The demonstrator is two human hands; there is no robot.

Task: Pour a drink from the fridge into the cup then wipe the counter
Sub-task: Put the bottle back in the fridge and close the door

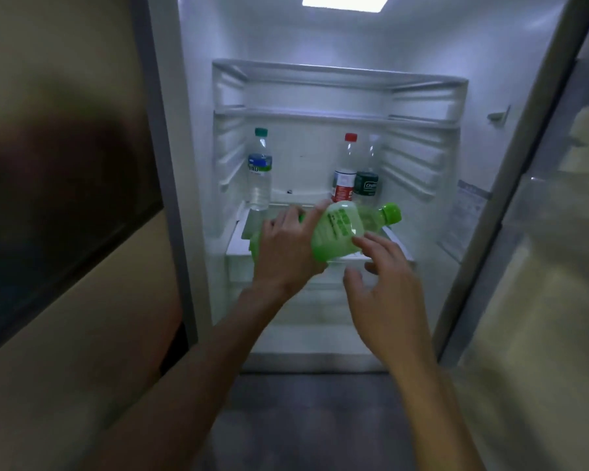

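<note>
While the fridge [198,137] stands open across the middle of the frame, the green bottle [337,229] lies tilted just below centre, its green cap pointing toward the right and slightly up, its base hidden behind the left hand [286,253]. That hand is clamped around the lower half of the bottle, fingers curled over the top of the body and the back of the hand facing the camera, with the forearm running down to the lower left of the frame. Just right of it, the right hand [385,290] is spread with fingers apart, its fingertips touching or nearly touching the underside of the bottle near the shoulder; whether they truly make contact cannot be told. Its forearm runs down to the lower right. Behind the bottle, on the shelf [296,198] at mid-frame, three other bottles stand upright: a clear one with a teal cap [259,168] on the left, and to the right a red-capped bottle [344,168] just beside a dark-labelled bottle [368,175]. A lit panel glows at the top centre. At the right edge the open fridge door [538,185] slants away, and a dark-panelled cabinet front [65,215] fills the left of the frame.
</note>
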